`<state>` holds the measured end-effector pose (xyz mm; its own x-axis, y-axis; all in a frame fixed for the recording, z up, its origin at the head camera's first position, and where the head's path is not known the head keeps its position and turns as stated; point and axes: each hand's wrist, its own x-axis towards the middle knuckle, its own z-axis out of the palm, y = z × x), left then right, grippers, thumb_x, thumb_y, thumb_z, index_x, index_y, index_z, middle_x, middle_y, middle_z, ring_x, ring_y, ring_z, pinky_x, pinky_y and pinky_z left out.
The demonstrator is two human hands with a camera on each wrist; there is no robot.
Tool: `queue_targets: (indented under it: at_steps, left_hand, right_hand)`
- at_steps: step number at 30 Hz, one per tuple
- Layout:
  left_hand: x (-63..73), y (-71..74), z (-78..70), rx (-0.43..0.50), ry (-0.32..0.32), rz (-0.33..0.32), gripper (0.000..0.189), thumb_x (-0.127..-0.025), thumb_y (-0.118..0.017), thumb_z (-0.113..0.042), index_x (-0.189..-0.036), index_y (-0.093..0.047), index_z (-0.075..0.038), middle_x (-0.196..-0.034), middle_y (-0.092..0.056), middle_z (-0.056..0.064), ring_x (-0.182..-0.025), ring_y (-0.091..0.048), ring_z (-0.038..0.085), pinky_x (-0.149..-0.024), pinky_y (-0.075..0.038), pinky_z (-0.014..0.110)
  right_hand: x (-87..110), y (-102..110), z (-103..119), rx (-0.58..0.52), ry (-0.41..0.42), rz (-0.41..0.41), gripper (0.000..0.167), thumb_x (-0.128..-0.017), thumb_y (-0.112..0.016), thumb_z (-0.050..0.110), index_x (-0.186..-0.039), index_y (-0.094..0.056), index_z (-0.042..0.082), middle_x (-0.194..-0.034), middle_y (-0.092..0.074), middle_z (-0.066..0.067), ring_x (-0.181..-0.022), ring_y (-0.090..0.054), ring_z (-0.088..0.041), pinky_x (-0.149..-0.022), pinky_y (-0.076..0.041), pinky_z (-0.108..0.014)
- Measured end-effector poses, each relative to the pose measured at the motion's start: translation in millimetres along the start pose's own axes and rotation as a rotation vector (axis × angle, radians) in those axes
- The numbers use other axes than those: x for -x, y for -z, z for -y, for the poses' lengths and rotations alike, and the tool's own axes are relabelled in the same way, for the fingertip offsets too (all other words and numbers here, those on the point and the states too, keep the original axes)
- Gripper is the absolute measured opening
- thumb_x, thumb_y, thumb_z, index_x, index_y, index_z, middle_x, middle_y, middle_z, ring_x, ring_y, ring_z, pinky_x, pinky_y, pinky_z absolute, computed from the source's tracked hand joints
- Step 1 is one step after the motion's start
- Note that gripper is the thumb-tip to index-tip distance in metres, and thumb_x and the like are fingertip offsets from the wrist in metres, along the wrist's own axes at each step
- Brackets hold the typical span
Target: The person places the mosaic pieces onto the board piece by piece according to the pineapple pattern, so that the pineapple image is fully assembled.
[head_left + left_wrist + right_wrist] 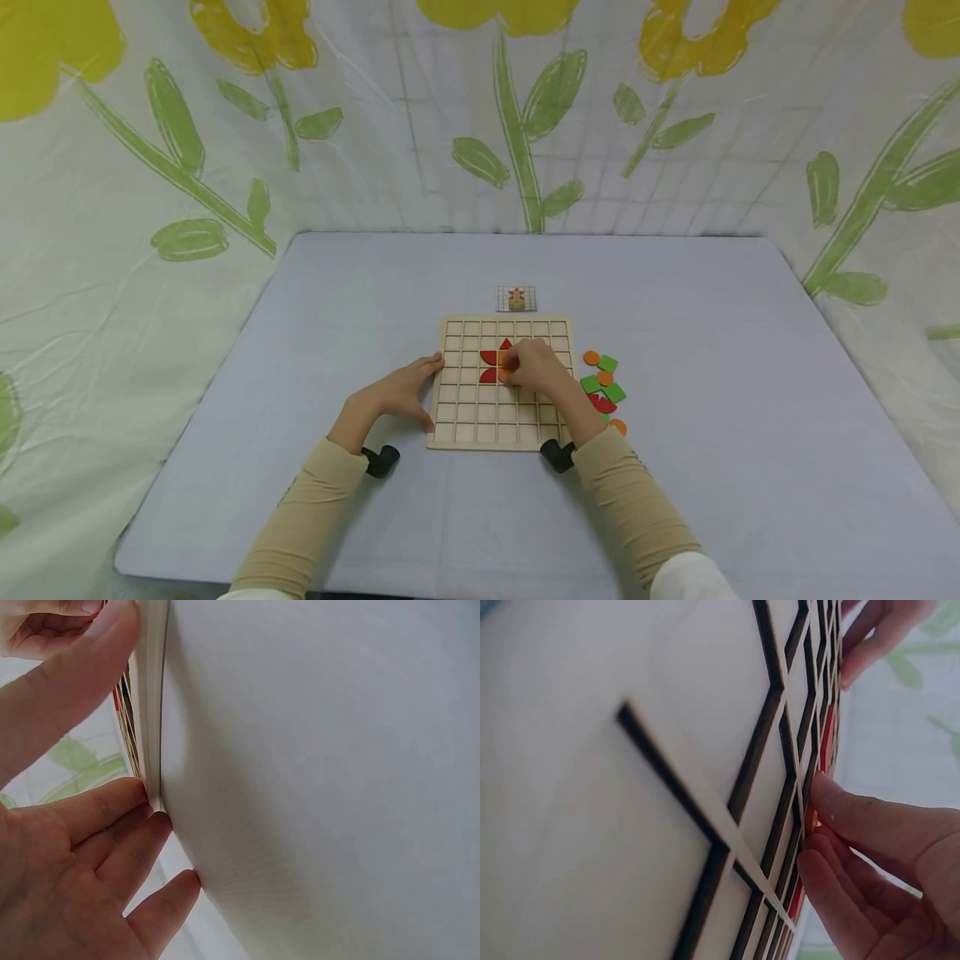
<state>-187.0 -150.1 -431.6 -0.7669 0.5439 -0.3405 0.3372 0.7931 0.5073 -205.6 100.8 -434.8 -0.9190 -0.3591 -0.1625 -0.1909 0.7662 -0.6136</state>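
A wooden grid board (457, 414) lies on the table. My left hand (397, 392) spreads along its left side, thumb and fingertips at the edge; in the left wrist view these fingers (124, 847) look nearly straight. Over the middle of the grid, my right hand (536, 365) pinches a small orange piece (811, 820) between thumb and fingers, down at a cell. The fingers hide most of that piece. Beside it in the grid are red quarter-round pieces (488, 357), a red triangle (506, 343) and another orange piece (502, 357), partly covered.
Right of the board lie several loose pieces: orange discs (592, 357), green squares (614, 392) and red pieces (604, 405). Behind the board is a small pattern card (517, 298). A flowered curtain (420, 183) hangs beyond the table (712, 400).
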Motion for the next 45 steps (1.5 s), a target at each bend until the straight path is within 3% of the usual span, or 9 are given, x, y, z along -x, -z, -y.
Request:
queue_targets:
  at_steps: [9,24,30,35,37,45]
  left_hand:
    - [-2.7,-0.6,-1.9,0.002,-0.007,0.003,0.101,-0.07,-0.086,-0.017,-0.148,-0.027,0.009,-0.158,-0.018,0.022,-0.144,-0.02,0.037,-0.114,-0.026,0.048]
    - [-2.5,-1.6,1.0,0.012,0.016,0.003,0.103,-0.069,-0.087,-0.017,-0.149,-0.026,0.008,-0.159,-0.018,0.021,-0.145,-0.018,0.038,-0.114,-0.025,0.051]
    - [-2.8,-1.2,0.7,0.016,0.008,0.001,0.103,-0.069,-0.087,-0.016,-0.149,-0.026,0.008,-0.159,-0.018,0.021,-0.145,-0.018,0.038,-0.114,-0.024,0.051]
    - [-3.3,-0.8,0.4,0.013,-0.002,0.001,0.103,-0.069,-0.087,-0.017,-0.149,-0.026,0.009,-0.158,-0.018,0.022,-0.144,-0.018,0.039,-0.114,-0.024,0.051]
    - [-3.1,-0.8,0.7,0.012,-0.006,0.001,0.103,-0.069,-0.086,-0.017,-0.149,-0.026,0.009,-0.158,-0.018,0.022,-0.144,-0.018,0.039,-0.114,-0.024,0.051]
    - [-3.5,-1.1,0.7,0.003,-0.002,-0.001,0.102,-0.069,-0.086,-0.018,-0.149,-0.027,0.008,-0.158,-0.018,0.022,-0.144,-0.019,0.038,-0.114,-0.025,0.051]
  right_hand:
    - [4.8,11.2,-8.8,-0.005,-0.002,0.004,0.025,-0.084,-0.076,0.012,-0.105,-0.073,0.001,-0.098,-0.07,-0.008,-0.091,-0.062,-0.023,-0.081,-0.053,-0.035]
    - [48.9,62.7,-68.2,-0.095,-0.105,-0.058,0.028,-0.088,-0.069,0.012,-0.111,-0.07,-0.004,-0.103,-0.069,-0.017,-0.094,-0.064,-0.031,-0.079,-0.055,-0.042]
    - [67.1,68.7,-83.1,-0.103,-0.112,0.035,0.015,-0.086,-0.072,0.007,-0.099,-0.073,0.0,-0.093,-0.071,-0.009,-0.086,-0.063,-0.024,-0.079,-0.054,-0.04]
    - [82.7,68.2,-83.8,-0.082,-0.058,0.183,0.011,-0.08,-0.076,0.002,-0.09,-0.072,0.004,-0.084,-0.068,0.0,-0.078,-0.061,-0.016,-0.073,-0.053,-0.033]
    - [87.2,66.2,-83.0,-0.077,-0.04,0.204,0.012,-0.078,-0.075,-0.001,-0.088,-0.072,0.005,-0.082,-0.066,0.0,-0.077,-0.059,-0.015,-0.071,-0.052,-0.031]
    - [84.2,57.0,-83.3,-0.055,-0.027,0.089,0.017,-0.084,-0.074,0.003,-0.1,-0.072,0.0,-0.092,-0.069,-0.005,-0.083,-0.059,-0.018,-0.075,-0.053,-0.033]
